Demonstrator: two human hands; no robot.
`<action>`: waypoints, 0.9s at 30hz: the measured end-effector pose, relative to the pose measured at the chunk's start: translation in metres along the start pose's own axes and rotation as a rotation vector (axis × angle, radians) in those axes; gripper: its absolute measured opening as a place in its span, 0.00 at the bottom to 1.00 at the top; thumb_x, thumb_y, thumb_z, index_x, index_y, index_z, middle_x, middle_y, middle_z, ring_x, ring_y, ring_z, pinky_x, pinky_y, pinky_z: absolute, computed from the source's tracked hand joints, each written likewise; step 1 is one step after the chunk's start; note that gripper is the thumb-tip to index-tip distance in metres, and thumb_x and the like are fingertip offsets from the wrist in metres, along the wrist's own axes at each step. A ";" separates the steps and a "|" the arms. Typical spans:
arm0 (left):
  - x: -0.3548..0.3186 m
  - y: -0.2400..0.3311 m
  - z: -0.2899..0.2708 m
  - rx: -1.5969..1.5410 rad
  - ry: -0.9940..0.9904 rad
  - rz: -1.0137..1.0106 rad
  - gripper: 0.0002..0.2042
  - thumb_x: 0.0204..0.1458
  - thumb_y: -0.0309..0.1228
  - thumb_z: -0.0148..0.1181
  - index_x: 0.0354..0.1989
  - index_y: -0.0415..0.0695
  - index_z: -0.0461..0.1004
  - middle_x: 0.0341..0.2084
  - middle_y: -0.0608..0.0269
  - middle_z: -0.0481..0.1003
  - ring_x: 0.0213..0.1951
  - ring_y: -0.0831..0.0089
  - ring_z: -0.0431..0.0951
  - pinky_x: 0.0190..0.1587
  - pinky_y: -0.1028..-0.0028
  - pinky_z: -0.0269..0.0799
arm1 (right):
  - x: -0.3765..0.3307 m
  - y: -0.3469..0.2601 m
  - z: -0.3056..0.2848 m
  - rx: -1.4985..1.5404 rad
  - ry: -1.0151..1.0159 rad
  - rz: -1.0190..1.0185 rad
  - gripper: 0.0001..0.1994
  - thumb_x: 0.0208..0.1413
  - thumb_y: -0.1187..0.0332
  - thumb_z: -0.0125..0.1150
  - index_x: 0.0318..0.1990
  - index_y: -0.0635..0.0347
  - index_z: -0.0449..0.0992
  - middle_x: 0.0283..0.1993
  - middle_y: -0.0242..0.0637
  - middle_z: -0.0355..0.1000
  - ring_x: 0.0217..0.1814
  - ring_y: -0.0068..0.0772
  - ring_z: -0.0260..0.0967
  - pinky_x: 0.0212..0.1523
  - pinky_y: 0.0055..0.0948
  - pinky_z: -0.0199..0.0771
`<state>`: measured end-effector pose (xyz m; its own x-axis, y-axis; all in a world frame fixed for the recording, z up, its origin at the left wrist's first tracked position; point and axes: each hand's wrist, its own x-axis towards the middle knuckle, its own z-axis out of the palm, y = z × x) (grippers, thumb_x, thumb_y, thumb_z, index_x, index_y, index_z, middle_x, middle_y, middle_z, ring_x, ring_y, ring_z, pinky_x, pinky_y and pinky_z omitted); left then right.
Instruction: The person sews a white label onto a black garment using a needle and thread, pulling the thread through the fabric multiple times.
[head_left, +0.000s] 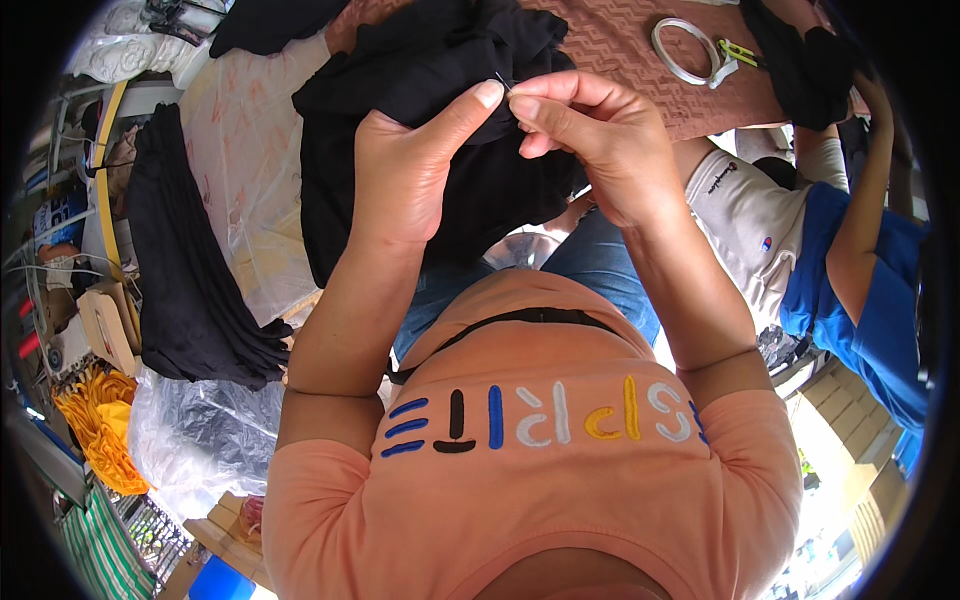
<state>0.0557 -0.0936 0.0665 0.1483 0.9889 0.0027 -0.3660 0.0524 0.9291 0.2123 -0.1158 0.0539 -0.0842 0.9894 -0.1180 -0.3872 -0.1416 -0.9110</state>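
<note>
My left hand (405,170) and my right hand (610,140) meet fingertip to fingertip over a heap of black fabric (350,110). A thin dark needle (504,81) slants up between them, at the tips of my right thumb and index finger, which are pinched on it. My left thumb is pressed down beside the needle. The left fingers lie behind that thumb, so what they grip is hidden. The black fabric spreads from the table toward my lap. Any thread is too fine to make out.
On the brown patterned tablecloth (620,40) lie a white ring-shaped roll (660,45) and yellow-green thread snips (738,53). At right a co-worker in a blue shirt (840,290) reaches toward black cloth (785,65). Folded black garments (180,250) hang at left, above clear plastic (200,430).
</note>
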 end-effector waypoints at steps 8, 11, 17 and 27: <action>0.009 0.005 0.007 0.062 0.046 0.015 0.06 0.46 0.24 0.66 0.31 0.33 0.79 0.28 0.64 0.78 0.30 0.82 0.77 0.35 0.84 0.71 | 0.007 -0.013 -0.011 -0.324 0.132 -0.339 0.08 0.53 0.72 0.64 0.40 0.61 0.77 0.32 0.27 0.74 0.28 0.13 0.68 0.30 0.12 0.69; 0.013 0.005 0.004 0.094 0.034 0.027 0.07 0.45 0.25 0.68 0.30 0.33 0.79 0.27 0.64 0.78 0.29 0.83 0.77 0.33 0.85 0.70 | 0.013 -0.020 -0.015 -0.425 0.063 -0.342 0.07 0.53 0.74 0.64 0.39 0.62 0.78 0.33 0.27 0.73 0.28 0.13 0.67 0.29 0.11 0.67; 0.012 0.002 0.001 0.203 0.012 0.007 0.10 0.46 0.24 0.67 0.37 0.36 0.77 0.33 0.65 0.77 0.36 0.81 0.75 0.41 0.81 0.70 | 0.023 -0.022 -0.022 -0.705 -0.068 -0.525 0.05 0.52 0.76 0.63 0.37 0.64 0.78 0.34 0.29 0.72 0.32 0.15 0.68 0.30 0.14 0.67; 0.015 0.006 -0.001 0.467 -0.054 0.185 0.14 0.41 0.33 0.72 0.26 0.34 0.77 0.21 0.70 0.76 0.24 0.84 0.73 0.29 0.82 0.69 | 0.028 -0.072 0.002 -1.386 -0.246 -1.009 0.06 0.51 0.75 0.59 0.37 0.58 0.74 0.35 0.37 0.71 0.33 0.42 0.71 0.32 0.30 0.71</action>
<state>0.0545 -0.0785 0.0719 0.1720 0.9665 0.1903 0.0577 -0.2027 0.9775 0.2359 -0.0780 0.1166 -0.5025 0.6186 0.6040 0.6307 0.7401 -0.2332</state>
